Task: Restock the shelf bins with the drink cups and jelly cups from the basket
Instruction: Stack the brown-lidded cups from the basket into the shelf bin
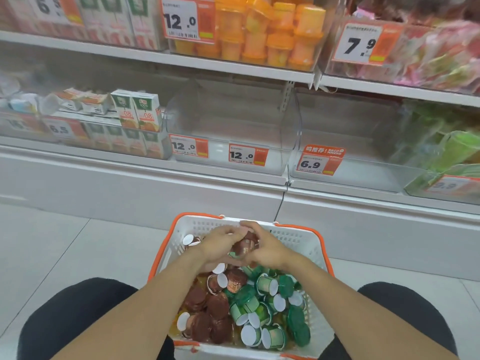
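Observation:
A white basket [293,236] with orange rim and handles stands on the floor between my knees. Brown cups [215,307] fill its left side and green cups [270,305] its right side. My left hand [218,244] and my right hand [267,249] meet over the far end of the basket, both curled round a brown cup [246,244] held between them. Straight ahead on the lower shelf sits an empty clear bin [233,126] with two 12.0 price tags, and to its right a second empty clear bin [348,141] tagged 6.9.
Juice cartons [136,113] fill the bins to the left of the empty ones. Orange cups [270,32] fill a bin on the upper shelf. Green packs [446,146] lie in the far right bins. A white shelf base [130,188] runs along the tiled floor.

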Demonstrator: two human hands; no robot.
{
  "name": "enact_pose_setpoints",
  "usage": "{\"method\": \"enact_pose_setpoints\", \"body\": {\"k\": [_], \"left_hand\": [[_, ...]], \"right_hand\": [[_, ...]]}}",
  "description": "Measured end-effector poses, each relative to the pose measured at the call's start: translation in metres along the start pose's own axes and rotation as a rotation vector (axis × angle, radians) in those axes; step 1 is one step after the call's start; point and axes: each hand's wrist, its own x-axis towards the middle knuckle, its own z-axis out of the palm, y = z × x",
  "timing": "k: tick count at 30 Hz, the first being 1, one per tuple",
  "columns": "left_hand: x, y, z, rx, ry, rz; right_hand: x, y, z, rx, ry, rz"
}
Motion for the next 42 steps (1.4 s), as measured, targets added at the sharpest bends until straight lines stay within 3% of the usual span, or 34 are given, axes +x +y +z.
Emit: {"method": "enact_pose_setpoints", "body": {"k": [5, 9, 13, 15, 17, 20, 27, 34, 37, 39, 42], "left_hand": [[-0.004, 0.027, 0.013, 0.01, -0.046, 0.163], [0.0, 0.035, 0.017, 0.04, -0.024, 0.16], [0.018, 0.042, 0.0, 0.26, 0.0, 0.109], [0.027, 0.037, -0.012, 0.396, 0.088, 0.114], [0.04, 0.013, -0.027, 0.686, 0.2, 0.128], [0.052, -0.042, -0.045, 1.08, 0.223, 0.088], [0.072, -0.127, -0.049, 1.17, 0.111, 0.089], [0.071, -0.133, -0.053, 0.901, 0.408, 0.13], [0.056, -0.112, -0.059, 0.578, 0.493, 0.127], [0.045, -0.088, -0.063, 0.264, 0.471, 0.038], [0.021, -0.051, -0.072, -0.29, 0.253, 0.064]], "right_hand": [[-0.013, -0.037, -0.027, 0.15, -0.011, -0.003], [-0.008, -0.042, -0.043, 0.184, 0.016, 0.022], [0.007, -0.029, -0.045, 0.128, 0.116, 0.024], [0.015, -0.023, -0.048, 0.096, 0.138, 0.041], [0.024, -0.02, -0.048, 0.005, 0.123, 0.071], [0.039, -0.015, -0.036, -0.211, 0.09, 0.048], [0.057, 0.004, -0.009, -0.471, -0.033, -0.073], [0.059, 0.002, -0.01, -0.47, -0.069, 0.001], [0.062, -0.008, -0.009, -0.435, -0.057, 0.005], [0.064, -0.02, -0.008, -0.419, -0.007, -0.019], [0.067, -0.045, -0.004, -0.148, 0.106, -0.078]]}}
